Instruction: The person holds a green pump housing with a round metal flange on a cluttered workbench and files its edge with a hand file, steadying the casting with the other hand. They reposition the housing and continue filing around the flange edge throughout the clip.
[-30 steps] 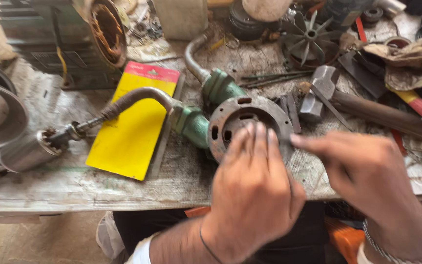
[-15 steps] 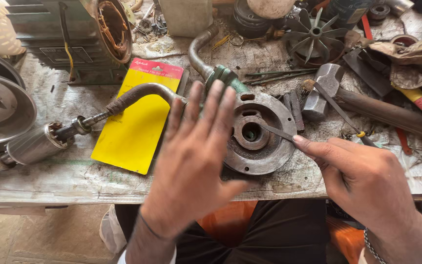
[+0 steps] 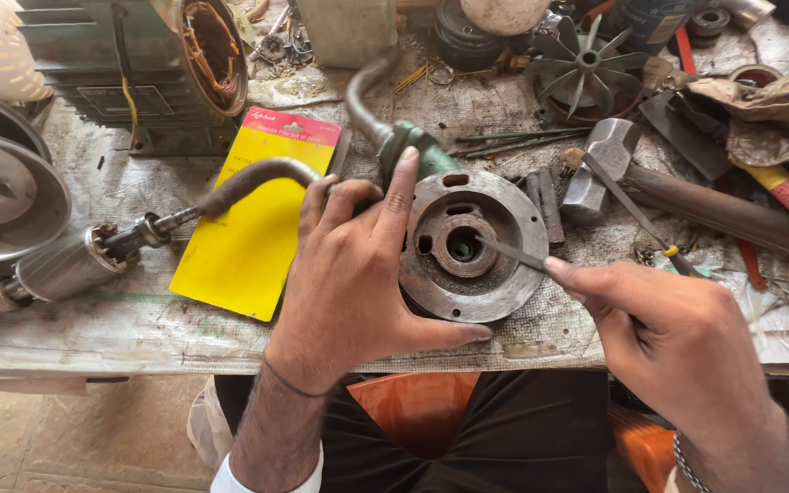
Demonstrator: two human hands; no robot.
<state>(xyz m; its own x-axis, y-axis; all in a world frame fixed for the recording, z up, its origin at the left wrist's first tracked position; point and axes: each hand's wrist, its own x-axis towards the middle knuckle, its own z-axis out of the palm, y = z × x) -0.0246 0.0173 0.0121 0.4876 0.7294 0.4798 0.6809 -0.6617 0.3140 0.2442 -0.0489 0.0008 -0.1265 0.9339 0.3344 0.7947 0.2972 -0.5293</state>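
A round grey metal pump housing [image 3: 490,278] with a green body and two curved pipes lies face up on the workbench. My left hand [image 3: 353,274] grips its left rim, thumb along the near edge and fingers over the green body [image 3: 422,151]. My right hand [image 3: 673,338] holds a thin dark metal tool [image 3: 513,256], whose tip rests at the central hole [image 3: 461,244] of the housing.
A yellow card pack [image 3: 253,242] lies to the left, beside a rotor shaft [image 3: 66,265] and a motor stator [image 3: 152,68]. A hammer [image 3: 650,187], loose rods, a fan impeller [image 3: 586,68] and rags crowd the back and right. The bench edge [image 3: 139,351] is near me.
My left hand has dropped from hovering spread over the housing to gripping its left rim. The right hand's tool tip has moved into the central hole. The view has shifted closer.
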